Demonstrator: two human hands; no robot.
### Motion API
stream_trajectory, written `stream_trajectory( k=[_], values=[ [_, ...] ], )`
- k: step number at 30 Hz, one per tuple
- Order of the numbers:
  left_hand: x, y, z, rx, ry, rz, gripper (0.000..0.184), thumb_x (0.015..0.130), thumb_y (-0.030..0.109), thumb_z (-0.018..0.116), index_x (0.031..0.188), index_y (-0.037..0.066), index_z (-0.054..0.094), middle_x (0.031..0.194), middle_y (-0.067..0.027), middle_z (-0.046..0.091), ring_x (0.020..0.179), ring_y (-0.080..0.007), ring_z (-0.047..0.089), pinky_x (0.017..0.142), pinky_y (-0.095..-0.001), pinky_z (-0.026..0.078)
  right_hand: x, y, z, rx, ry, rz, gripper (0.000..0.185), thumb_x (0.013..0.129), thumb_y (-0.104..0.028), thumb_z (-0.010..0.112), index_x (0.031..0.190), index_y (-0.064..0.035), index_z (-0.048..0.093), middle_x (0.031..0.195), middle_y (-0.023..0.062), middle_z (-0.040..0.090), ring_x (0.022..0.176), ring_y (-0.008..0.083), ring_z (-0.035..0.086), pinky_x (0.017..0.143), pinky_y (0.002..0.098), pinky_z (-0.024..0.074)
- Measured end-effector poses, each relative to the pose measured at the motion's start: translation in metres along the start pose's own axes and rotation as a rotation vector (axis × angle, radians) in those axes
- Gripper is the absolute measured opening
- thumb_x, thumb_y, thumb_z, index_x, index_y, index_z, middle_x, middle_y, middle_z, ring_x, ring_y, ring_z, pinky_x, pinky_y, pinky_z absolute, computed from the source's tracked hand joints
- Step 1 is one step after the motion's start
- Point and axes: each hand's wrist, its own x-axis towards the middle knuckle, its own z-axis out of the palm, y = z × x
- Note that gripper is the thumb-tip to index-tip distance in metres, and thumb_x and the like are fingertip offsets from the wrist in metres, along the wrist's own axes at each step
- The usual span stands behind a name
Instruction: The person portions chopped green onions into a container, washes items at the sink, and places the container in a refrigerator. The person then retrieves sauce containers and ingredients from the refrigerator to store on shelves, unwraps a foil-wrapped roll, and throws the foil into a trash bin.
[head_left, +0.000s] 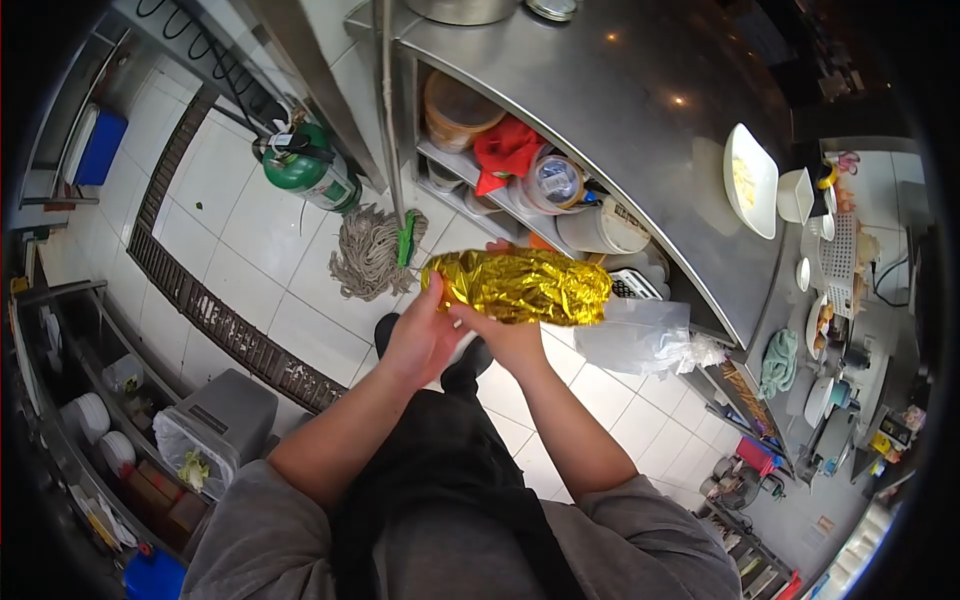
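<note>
A long bundle in crinkled gold foil (520,287) is held out in front of my body, above the tiled floor. My left hand (425,335) grips its left end from below, with the thumb up against the foil. Under the middle of the bundle is my right hand (505,338), its fingers mostly hidden behind the foil. Whatever the foil wraps cannot be seen. Just beyond the bundle stand shelves with tubs, and a clear plastic bag (635,335) hangs to its right.
A steel counter (640,130) runs along the right, bearing a white dish (750,180) of pale food. A mop (375,250) and a green gas cylinder (310,168) stand ahead. At the lower left are a grey bin (225,415) and racks. A drain grate (220,315) crosses the floor.
</note>
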Motion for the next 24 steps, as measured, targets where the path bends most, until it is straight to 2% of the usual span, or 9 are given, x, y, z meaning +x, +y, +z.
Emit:
stream_trajectory(
  k=[1,2,6,11,14,17,18,20,24],
  values=[
    [0.002,0.009,-0.005,0.025,0.046,0.012,0.054,0.104,0.046,0.032,0.139,0.006,0.041,0.139,-0.0082,0.049,0.129,-0.0209,0.047,0.108,-0.0374,0.037,0.006,-0.006,0.002,0.035,-0.128,0.155,0.093,0.079,-0.015,0.081,0.149,0.0009,0.022,0.126,0.0114,0.060,0.108,0.0176,0.061,0.094,0.0312,0.0479],
    [0.003,0.016,-0.009,0.020,0.049,0.021,0.054,0.104,0.046,0.032,0.139,0.006,0.041,0.139,-0.0082,0.049,0.129,-0.0209,0.047,0.108,-0.0374,0.037,0.013,-0.008,0.013,0.041,-0.099,0.143,0.077,0.080,-0.016,0.080,0.141,0.0028,0.037,0.122,0.0106,0.062,0.107,0.0180,0.062,0.093,0.0313,0.0479],
    [0.003,0.037,-0.027,-0.037,0.097,0.182,0.047,0.105,0.040,0.037,0.136,0.005,0.044,0.134,-0.0078,0.053,0.125,-0.0201,0.050,0.106,-0.0362,0.040,0.024,-0.003,0.031,0.152,-0.134,0.319,0.058,0.084,-0.002,0.071,0.136,-0.0022,0.045,0.130,0.0083,0.055,0.117,0.0204,0.053,0.100,0.0335,0.0431],
    [0.001,0.058,-0.047,-0.030,0.238,0.430,0.036,0.106,0.028,0.039,0.129,0.002,0.050,0.123,-0.0097,0.060,0.112,-0.0202,0.058,0.099,-0.0362,0.047,0.018,0.012,0.080,0.697,-0.023,0.194,0.067,0.089,-0.009,0.065,0.146,-0.0101,0.030,0.142,0.0139,0.040,0.130,0.0254,0.045,0.109,0.0376,0.0392],
    [-0.021,0.087,-0.034,-0.149,0.341,0.318,0.032,0.105,0.025,0.041,0.125,0.003,0.053,0.115,-0.0099,0.063,0.102,-0.0211,0.063,0.091,-0.0345,0.051,0.014,0.021,0.102,0.817,-0.119,0.303,0.065,0.092,-0.007,0.062,0.147,-0.0116,0.027,0.146,0.0139,0.036,0.133,0.0249,0.041,0.111,0.0381,0.0384],
    [-0.028,0.104,-0.055,-0.285,0.279,0.306,0.029,0.105,0.025,0.042,0.120,0.004,0.056,0.108,-0.0112,0.066,0.094,-0.0222,0.066,0.084,-0.0340,0.055,0.002,-0.009,0.108,0.446,-0.338,0.229,0.076,0.092,-0.003,0.060,0.153,-0.0131,0.016,0.154,0.0127,0.026,0.139,0.0265,0.036,0.114,0.0368,0.0303],
    [-0.036,0.112,-0.050,-0.347,0.289,0.256,0.029,0.104,0.025,0.042,0.117,0.003,0.057,0.106,-0.0114,0.066,0.093,-0.0222,0.067,0.083,-0.0346,0.055,0.002,-0.028,0.102,-0.052,-0.503,-0.019,0.077,0.091,0.000,0.060,0.154,-0.0117,0.017,0.156,0.0106,0.026,0.138,0.0240,0.038,0.110,0.0357,0.0357],
    [-0.050,0.128,-0.040,-0.475,0.315,0.158,0.029,0.104,0.025,0.042,0.112,0.003,0.059,0.103,-0.0117,0.067,0.091,-0.0222,0.068,0.079,-0.0356,0.057,0.006,-0.033,0.087,0.150,-0.559,0.298,0.081,0.088,0.006,0.059,0.154,-0.0122,0.017,0.157,0.0089,0.025,0.137,0.0249,0.039,0.110,0.0352,0.0368],
    [-0.050,0.138,-0.057,-0.042,0.125,0.625,0.028,0.104,0.029,0.046,0.102,0.004,0.059,0.089,-0.0056,0.067,0.076,-0.0129,0.065,0.069,-0.0267,0.055,0.006,-0.072,0.099,0.580,-0.407,0.570,0.065,0.091,0.002,0.045,0.151,-0.0123,0.026,0.154,0.0103,0.027,0.134,0.0259,0.042,0.100,0.0368,0.0456]
  ],
)
